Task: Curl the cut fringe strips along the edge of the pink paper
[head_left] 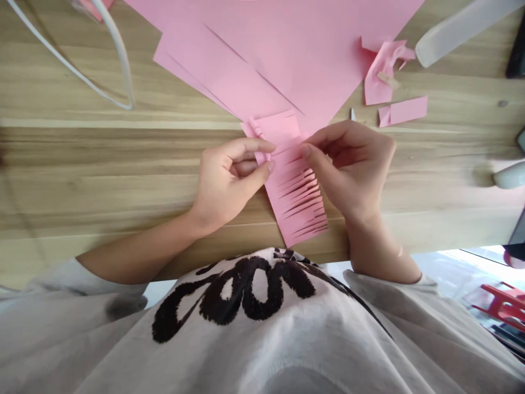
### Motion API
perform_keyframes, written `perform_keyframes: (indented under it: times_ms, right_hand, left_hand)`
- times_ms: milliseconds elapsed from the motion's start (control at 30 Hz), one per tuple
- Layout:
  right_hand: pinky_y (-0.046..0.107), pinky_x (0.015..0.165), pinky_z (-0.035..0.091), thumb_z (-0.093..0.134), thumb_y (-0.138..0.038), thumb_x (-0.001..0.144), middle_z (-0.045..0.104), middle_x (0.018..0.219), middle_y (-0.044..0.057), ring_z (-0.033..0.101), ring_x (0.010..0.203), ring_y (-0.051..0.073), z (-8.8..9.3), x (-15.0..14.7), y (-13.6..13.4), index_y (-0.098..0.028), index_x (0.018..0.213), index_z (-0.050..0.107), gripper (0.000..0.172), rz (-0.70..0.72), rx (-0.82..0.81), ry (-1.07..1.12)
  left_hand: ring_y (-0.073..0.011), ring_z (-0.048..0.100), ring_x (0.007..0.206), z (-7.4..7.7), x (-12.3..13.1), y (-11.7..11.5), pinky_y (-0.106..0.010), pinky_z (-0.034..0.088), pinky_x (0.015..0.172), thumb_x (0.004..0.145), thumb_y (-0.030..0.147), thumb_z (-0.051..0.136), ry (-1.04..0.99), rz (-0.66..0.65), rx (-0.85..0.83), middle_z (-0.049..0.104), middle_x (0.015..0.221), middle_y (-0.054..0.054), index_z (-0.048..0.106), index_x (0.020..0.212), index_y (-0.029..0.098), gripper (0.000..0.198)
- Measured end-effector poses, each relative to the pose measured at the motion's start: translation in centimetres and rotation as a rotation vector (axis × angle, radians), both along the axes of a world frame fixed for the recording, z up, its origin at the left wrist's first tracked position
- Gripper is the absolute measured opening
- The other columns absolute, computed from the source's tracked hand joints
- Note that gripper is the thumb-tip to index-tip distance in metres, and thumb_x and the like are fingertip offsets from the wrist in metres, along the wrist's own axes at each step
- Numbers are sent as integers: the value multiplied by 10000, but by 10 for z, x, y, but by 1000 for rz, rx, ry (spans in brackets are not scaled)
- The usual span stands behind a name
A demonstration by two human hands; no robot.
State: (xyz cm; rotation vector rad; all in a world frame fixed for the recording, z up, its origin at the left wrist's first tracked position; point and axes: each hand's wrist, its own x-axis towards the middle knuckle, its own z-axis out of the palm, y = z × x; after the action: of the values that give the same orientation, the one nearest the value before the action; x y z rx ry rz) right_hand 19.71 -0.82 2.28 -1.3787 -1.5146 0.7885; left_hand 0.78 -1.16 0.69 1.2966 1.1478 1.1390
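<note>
Pale wood-grain worktop (74,191) spreads across the view, with large pink paper sheets (320,49) overlapping on its far side and a white cable (118,49) looping at the far left. Centred in front of the person is a fringed pink paper strip (293,191), its far end over the nearest corner of the sheets and its near end close to the grey-white shirt (254,350) with a black print. Narrow slits run into it from its right edge, most plainly on the near half, and its far left corner is curled into a small roll. Thumb and forefinger of the left hand (227,183) close on the strip's left edge, just below that roll; those of the right hand (353,158) pinch the opposite edge, above the loose fringe. Beyond the right hand lie a crumpled pink paper scrap (373,85) and a small pink paper rectangle (408,111), near a whitish flat-sided object (455,35) too blurred to identify.
</note>
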Motion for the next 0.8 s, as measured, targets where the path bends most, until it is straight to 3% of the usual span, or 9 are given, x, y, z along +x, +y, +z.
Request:
perform_keyframes:
  times_ms: [200, 500, 800]
  right_hand:
    - [338, 660, 582, 775, -191, 819, 759, 837, 0, 692, 725, 158, -5, 2, -1, -252, 868, 751, 82, -10, -15, -21]
    - [384, 789, 638, 718, -226, 891, 760, 829, -9, 724, 784, 177, -3, 1, -2, -247, 897, 751, 39, 28, -46, -39]
    - [339, 683, 625, 794, -177, 794, 764, 862, -3, 704, 770, 163, -3, 1, -2, -262, 897, 747, 141, 40, 15, 71]
  left_hand:
    - [-104, 713, 637, -2, -1, 2, -151, 562, 533, 790, 77, 781, -30, -9, 37, 740, 753, -6, 777, 936, 145, 162]
    - [-90, 692, 631, -4, -3, 3, -159, 564, 548, 796, 60, 766, -5, -26, 42, 742, 782, 0, 779, 943, 159, 178]
    - [-87, 678, 644, -5, -3, 3, -172, 563, 565, 806, 148, 798, -45, -18, 26, 740, 797, -3, 788, 932, 170, 129]
